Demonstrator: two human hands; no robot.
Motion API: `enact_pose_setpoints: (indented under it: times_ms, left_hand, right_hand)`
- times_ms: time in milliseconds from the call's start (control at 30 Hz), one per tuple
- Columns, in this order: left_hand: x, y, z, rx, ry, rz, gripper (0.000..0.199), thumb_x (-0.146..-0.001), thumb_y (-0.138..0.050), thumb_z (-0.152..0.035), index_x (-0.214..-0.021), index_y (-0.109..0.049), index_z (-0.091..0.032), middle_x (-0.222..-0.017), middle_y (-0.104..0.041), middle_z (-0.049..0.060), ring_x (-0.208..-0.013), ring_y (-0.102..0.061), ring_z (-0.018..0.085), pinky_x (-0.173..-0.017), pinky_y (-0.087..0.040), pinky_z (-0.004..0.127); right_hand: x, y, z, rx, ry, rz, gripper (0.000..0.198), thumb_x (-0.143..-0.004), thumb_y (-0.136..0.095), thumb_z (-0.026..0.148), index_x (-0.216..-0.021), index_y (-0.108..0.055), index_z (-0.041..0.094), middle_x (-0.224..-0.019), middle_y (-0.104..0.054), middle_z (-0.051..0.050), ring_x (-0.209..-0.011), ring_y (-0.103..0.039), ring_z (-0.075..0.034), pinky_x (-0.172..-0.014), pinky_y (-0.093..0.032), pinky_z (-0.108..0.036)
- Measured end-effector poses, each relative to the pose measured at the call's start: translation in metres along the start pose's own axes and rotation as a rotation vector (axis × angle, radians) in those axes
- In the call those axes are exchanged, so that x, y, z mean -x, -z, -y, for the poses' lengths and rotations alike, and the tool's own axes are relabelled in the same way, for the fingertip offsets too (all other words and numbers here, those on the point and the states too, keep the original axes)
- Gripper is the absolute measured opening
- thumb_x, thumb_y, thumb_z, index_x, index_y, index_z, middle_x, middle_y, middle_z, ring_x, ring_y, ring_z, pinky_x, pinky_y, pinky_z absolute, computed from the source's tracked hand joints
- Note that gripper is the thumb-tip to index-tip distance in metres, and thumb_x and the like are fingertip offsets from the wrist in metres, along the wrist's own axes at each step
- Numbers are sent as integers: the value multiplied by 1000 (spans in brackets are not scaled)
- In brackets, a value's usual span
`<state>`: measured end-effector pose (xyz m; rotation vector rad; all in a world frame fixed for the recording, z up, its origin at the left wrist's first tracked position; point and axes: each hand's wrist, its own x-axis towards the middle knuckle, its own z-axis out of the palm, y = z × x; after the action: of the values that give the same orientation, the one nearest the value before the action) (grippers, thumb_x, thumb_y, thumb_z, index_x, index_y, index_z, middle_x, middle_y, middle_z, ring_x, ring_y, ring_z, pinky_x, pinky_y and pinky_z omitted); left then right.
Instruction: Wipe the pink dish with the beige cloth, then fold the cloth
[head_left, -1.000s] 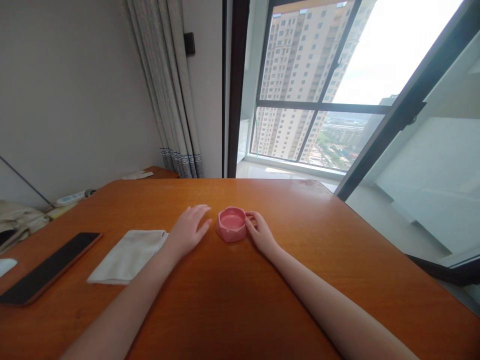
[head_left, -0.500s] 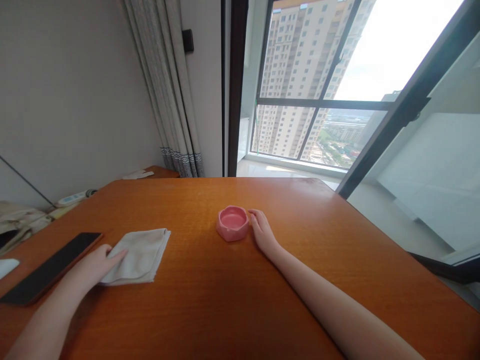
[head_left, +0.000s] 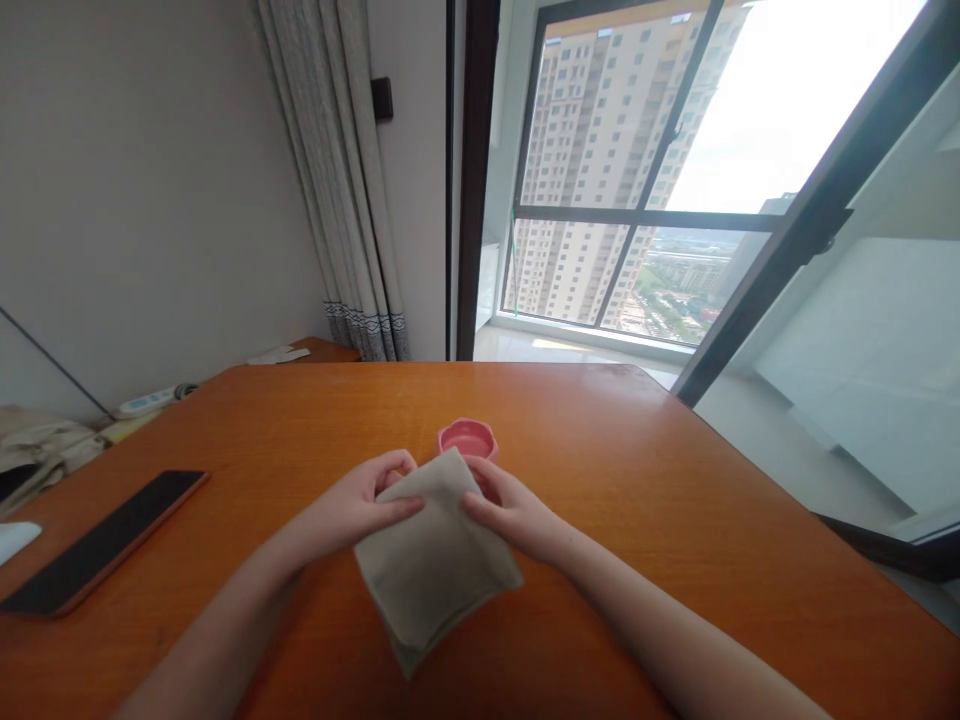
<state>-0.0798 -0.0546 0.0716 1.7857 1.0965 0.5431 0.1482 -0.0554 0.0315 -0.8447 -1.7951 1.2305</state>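
A folded light-grey cloth [head_left: 439, 560] hangs between my two hands above the table, one corner pointing up and the lower edge drooping. My left hand [head_left: 375, 500] grips its left side, thumb on the near face and fingers behind. On the opposite side my right hand [head_left: 514, 505] pinches the cloth the same way, its fingertips partly hidden behind the fabric. Just beyond the cloth, a pink ashtray-like dish [head_left: 467, 437] with a wavy rim sits on the table, its front part covered by the cloth and my right hand.
The brown wooden table [head_left: 645, 480] reaches toward a window. A long black flat panel with reddish-brown edges [head_left: 112, 540] lies at the left, with a white object [head_left: 16, 540] beside it. Beyond the left edge are a power strip [head_left: 150, 400] and some fabric [head_left: 45, 450].
My left hand has lifted the cloth off the table and carried it right to the middle. My right hand has left the pink dish's side and taken hold of the cloth.
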Motion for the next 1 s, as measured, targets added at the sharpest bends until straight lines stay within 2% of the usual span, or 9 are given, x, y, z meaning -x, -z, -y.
enact_pose_setpoints:
  times_ms: [100,200,300,367,433,500,667,867,1000]
  left_hand:
    - [-29,-22,-6,25,-134,-62,31,-74,-60,-46,-81,-49,-17,-67,-50,-3,-62,-49,11,-55,-38,20]
    - [-56,-35,9,73,-251,-353,26,-80,-52,-43,-84,-50,-17,-81,-58,2,-75,-55,14,-67,-45,25]
    - [-74,-45,41,13,-291,-645,25,-87,-41,-38,-99,-52,-18,-109,-57,8,-103,-54,19,-88,-43,34]
    - [-80,-51,59,-100,-305,-608,28,-87,-41,-36,-108,-52,-20,-124,-51,10,-119,-45,21,-100,-36,38]
    - [-83,-56,70,-178,-324,-515,31,-88,-41,-35,-113,-52,-20,-131,-45,10,-126,-38,21,-107,-28,40]
    - [-84,-59,73,-193,-344,-475,32,-89,-40,-34,-116,-50,-20,-133,-44,10,-126,-38,20,-108,-26,39]
    - [-86,-59,72,-151,-360,-460,30,-89,-39,-34,-113,-51,-20,-131,-47,9,-128,-36,20,-109,-25,39]
    - [-88,-65,69,179,-289,-491,35,-85,-48,-35,-116,-46,-20,-134,-45,10,-127,-40,19,-109,-25,38]
    - [-84,-80,49,693,-122,-580,58,-80,-56,-37,-130,-31,-24,-134,-45,11,-119,-49,20,-98,-41,36]
  right_hand:
    - [-1,-3,3,-103,-250,4,36,-73,-62,36,-103,-62,16,-98,-68,-6,-95,-61,-24,-83,-47,-36]
    - [-3,8,3,-190,-336,-144,30,-72,-61,31,-96,-64,13,-90,-69,-6,-91,-62,-25,-81,-47,-36]
    - [-3,25,7,-111,-166,-534,28,-78,-53,34,-96,-63,14,-91,-67,-7,-91,-60,-25,-81,-47,-37]
    - [-2,33,7,121,68,-698,28,-83,-46,32,-99,-61,16,-100,-63,-8,-97,-57,-25,-85,-45,-39]
    - [-2,37,1,440,282,-624,27,-81,-46,24,-105,-59,19,-114,-57,-9,-107,-52,-25,-93,-39,-42]
    - [-5,35,-11,731,380,-404,33,-77,-48,17,-109,-57,21,-121,-54,-9,-115,-45,-25,-101,-30,-45]
    - [-19,24,-42,1024,325,-50,25,-81,-51,21,-105,-55,18,-103,-61,-9,-108,-46,-23,-100,-28,-42]
    - [-26,26,-48,1163,316,-28,13,-80,-58,30,-84,-53,19,-86,-59,-5,-86,-48,-20,-84,-37,-35]
    - [-20,14,-47,1274,452,-143,12,-88,-47,20,-79,-54,20,-75,-57,-1,-82,-47,-17,-98,-25,-40]
